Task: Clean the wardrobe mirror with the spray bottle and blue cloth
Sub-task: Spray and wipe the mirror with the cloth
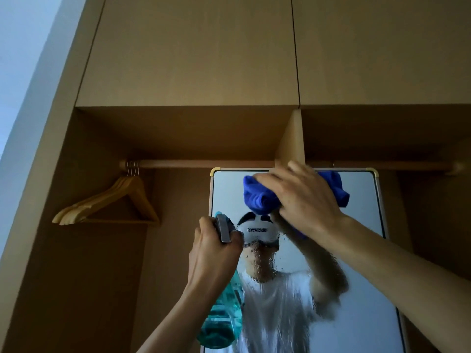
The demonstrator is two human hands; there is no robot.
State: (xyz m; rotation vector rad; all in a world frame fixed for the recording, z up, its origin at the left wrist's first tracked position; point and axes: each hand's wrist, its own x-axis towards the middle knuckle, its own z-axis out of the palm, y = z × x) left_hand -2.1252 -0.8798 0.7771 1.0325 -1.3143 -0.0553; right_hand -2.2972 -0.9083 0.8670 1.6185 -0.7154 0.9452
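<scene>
Wiping near mirror top edge: right hand clutches bunched blue cloth against glass. Left hand grips spray bottle at mirror's left edge. Risk: droplets mid-glass may run and streak before the cloth reaches them; bottle could knock the frame.

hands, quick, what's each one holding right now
Left hand: closed around the neck of the spray bottle.
Right hand: grips the bunched blue cloth against the top of the mirror.
</scene>
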